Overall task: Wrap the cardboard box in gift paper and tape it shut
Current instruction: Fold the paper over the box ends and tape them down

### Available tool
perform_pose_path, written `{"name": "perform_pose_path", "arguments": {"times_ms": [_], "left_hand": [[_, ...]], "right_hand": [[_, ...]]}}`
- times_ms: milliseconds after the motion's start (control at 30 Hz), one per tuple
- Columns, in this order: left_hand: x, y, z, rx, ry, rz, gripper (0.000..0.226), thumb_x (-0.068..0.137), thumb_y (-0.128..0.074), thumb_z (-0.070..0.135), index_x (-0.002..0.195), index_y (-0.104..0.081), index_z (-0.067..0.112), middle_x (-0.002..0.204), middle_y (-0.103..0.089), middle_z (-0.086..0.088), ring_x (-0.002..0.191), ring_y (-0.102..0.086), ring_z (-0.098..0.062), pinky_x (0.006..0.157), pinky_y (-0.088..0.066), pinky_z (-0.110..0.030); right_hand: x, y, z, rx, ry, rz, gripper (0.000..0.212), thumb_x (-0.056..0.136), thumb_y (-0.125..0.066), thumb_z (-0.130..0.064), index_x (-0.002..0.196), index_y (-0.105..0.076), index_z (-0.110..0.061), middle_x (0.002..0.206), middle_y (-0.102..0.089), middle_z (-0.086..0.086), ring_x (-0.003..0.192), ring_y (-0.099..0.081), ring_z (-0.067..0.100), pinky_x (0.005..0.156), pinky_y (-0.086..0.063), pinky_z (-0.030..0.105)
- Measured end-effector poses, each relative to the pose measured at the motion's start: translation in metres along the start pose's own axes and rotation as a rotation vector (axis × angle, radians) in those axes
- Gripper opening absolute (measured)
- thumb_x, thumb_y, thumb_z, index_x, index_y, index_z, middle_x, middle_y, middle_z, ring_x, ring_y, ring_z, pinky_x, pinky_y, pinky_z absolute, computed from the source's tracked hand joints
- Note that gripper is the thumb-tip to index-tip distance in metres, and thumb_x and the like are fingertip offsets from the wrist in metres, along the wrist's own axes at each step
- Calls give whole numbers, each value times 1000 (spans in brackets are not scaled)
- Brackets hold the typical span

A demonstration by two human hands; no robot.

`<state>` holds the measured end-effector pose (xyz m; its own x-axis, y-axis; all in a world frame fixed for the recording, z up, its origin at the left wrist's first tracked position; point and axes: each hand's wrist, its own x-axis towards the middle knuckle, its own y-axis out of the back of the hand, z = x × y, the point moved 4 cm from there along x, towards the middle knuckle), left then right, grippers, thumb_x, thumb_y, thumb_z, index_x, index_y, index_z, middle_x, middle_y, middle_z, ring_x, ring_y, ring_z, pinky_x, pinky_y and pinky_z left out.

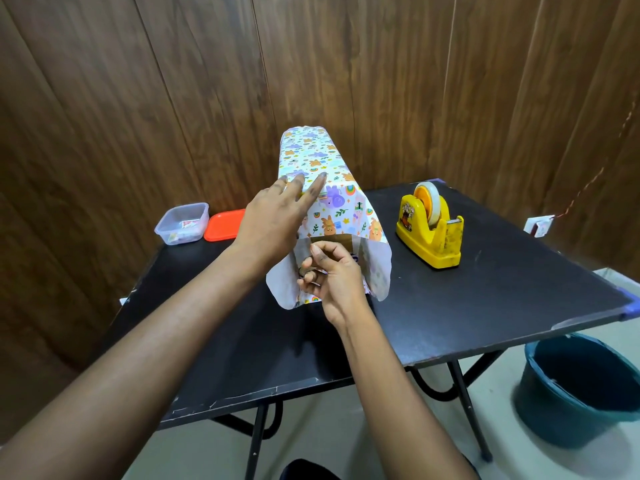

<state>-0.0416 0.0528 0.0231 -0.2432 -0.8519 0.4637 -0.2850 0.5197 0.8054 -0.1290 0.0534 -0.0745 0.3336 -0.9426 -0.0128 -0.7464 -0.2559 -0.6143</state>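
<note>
A person's left hand point(273, 216) is lying open on top of a long cardboard box point(343, 240), its straight fingers pressing flat on the gift paper point(311, 150) that is covering the box. The box is sitting near the middle of a black folding worktop point(485, 289), with its far end pointing towards the wood-panelled wall point(138, 98) and its near end facing the camera. At that near end the paper, printed with cartoon animals and rainbows, is standing open in loose flaps, and a strip of brown cardboard is showing inside.

The right hand point(329, 275) is working at this open end with its fingers curled against the paper; whether they are pinching a flap or holding anything cannot be told from this angle.

A yellow tape dispenser point(429, 233), loaded with a roll of clear tape point(427, 199), is standing on the worktop to the right of the box, apart from it. At the far left corner a clear plastic container point(181, 223) is sitting open beside its orange lid point(225, 225), the two just about touching. A dark teal bucket point(581, 386) is standing on the floor below the worktop's right edge.
</note>
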Motion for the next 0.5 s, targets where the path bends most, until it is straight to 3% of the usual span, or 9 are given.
{"name": "perform_pose_path", "arguments": {"times_ms": [267,367,500], "left_hand": [[0,-1,0,-43,-24,38,87,71,-70,6,147,-28,13,137,-46,-23,119,-49,-43,78,-48,-44],[2,-4,-2,-46,-25,17,93,67,-76,12,147,-28,13,137,-45,-24,119,-49,-43,80,-48,-44],[1,-2,-2,-48,-32,6,99,62,-81,15,146,-29,11,137,-46,-24,117,-50,-43,80,-49,-45]], "right_hand": [[15,-21,10,63,141,245,20,94,-51,1,77,-52,-10,57,-57,4,41,-50,8,41,-40,19],[20,-26,14,99,186,320,23,93,-51,3,75,-51,-12,53,-58,-1,44,-52,7,46,-43,22],[21,-25,19,-45,235,385,23,91,-50,1,76,-54,-16,69,-62,2,60,-57,12,62,-48,31]]}}
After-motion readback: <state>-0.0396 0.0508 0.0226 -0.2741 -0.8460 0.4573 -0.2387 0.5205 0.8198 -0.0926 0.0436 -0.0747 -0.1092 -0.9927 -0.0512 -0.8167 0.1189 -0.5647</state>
